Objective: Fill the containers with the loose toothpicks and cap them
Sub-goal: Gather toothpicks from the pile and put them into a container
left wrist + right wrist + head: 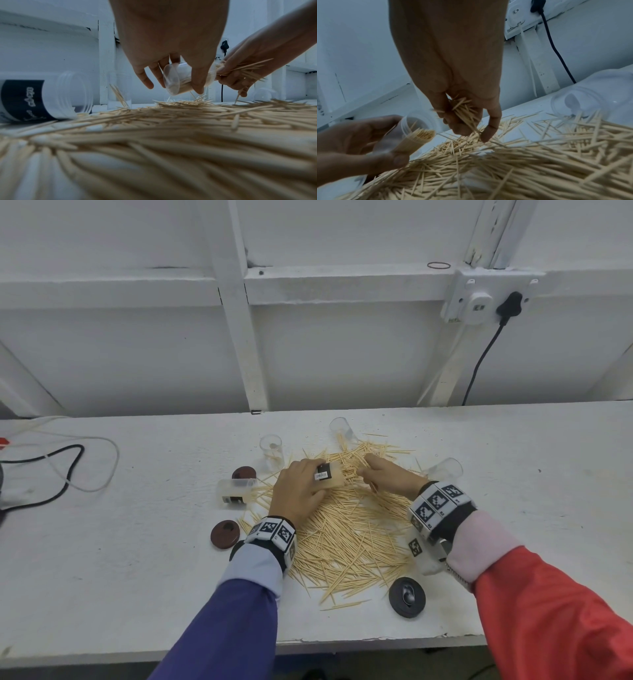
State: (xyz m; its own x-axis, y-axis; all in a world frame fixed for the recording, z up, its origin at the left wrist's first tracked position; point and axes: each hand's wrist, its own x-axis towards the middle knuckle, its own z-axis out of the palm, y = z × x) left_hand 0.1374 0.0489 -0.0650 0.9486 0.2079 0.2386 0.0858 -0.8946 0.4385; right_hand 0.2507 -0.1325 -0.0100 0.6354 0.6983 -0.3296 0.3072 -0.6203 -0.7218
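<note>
A big heap of loose toothpicks (352, 539) covers the white table (137, 559). My left hand (301, 491) grips a clear container (330, 475) packed with toothpicks, tilted with its mouth toward the right; the same container (185, 79) (418, 136) shows in both wrist views. My right hand (380, 475) pinches a bundle of toothpicks (464, 115) just right of that mouth, above the heap. Clear containers stand at the back left (271, 451) and back centre (343, 431). One lies on its side at right (445, 469) and a labelled one at left (236, 489).
Two dark red caps (244, 474) (225, 534) lie left of the heap and a black cap (407, 597) lies at its near right. Cables (65, 470) trail at the far left. A wall socket with a black plug (510, 304) sits behind the table.
</note>
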